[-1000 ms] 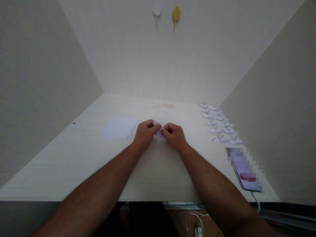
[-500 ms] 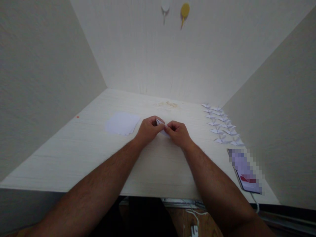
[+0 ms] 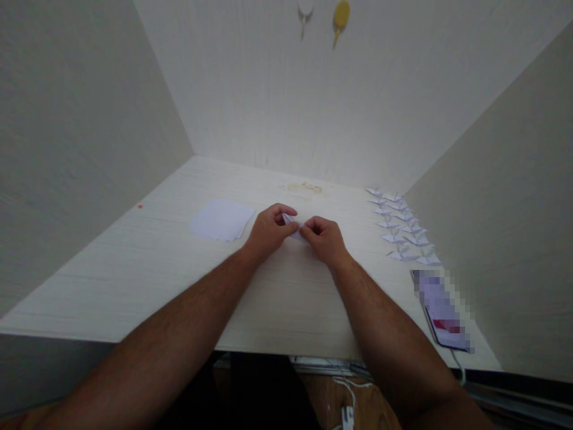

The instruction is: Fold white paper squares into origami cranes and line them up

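Folded paper: about midway between the table's side edges | your left hand pinches one end, your right hand the other | step: apparently creasing; next move calls for aligned folds | outward: paper figures, right edge

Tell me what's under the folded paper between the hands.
Pale tabletop shows around the folded paper; anything directly beneath is covered by the paper and fingers.
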Tool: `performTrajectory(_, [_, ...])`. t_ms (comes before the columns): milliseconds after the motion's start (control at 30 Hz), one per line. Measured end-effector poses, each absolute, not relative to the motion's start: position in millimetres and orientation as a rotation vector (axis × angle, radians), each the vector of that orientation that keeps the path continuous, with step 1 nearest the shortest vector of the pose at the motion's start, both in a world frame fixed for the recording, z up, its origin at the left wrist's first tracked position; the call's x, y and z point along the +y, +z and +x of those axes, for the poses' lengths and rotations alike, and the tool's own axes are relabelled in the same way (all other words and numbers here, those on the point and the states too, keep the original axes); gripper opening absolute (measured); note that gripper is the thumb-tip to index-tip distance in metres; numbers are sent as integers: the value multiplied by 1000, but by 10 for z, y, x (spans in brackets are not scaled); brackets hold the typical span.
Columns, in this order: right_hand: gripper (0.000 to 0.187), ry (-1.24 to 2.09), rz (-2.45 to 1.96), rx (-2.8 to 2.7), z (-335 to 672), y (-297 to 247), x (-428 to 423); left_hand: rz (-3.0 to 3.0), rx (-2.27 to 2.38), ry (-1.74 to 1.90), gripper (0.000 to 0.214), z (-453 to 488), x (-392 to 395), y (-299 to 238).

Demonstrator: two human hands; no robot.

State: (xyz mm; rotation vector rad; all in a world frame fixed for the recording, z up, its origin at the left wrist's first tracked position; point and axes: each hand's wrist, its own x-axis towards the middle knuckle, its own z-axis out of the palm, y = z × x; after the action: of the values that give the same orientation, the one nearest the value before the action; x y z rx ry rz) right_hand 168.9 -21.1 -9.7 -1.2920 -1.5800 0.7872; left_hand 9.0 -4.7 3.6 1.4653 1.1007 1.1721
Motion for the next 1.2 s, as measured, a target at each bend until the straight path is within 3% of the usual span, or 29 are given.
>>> performTrajectory(467, [18, 1032, -1185, -1318, 1699, -124, -153, 1447, 1030, 979, 15, 74, -5, -27])
performTrajectory(733, [18, 1198, -1130, -1266, 1672, -103, -179, 1322, 892, 1002, 16, 82, -9, -55])
performTrajectory(833, [17, 1221, -1131, -1279, 1653, -101, -185, 1150, 872, 1079, 27, 84, 18, -55])
performTrajectory(933, [15, 1018, -1146, -1328, 1650, -94, -199, 983, 886, 1121, 38, 83, 24, 0])
performTrajectory(1033, [33, 717, -1102, -1452, 1672, -76, -220, 910, 895, 1053, 36, 73, -2, 72])
performTrajectory(1200, [5, 624, -1067, -1632, 1699, -65, -235, 932, 794, 872, 22, 38, -25, 73])
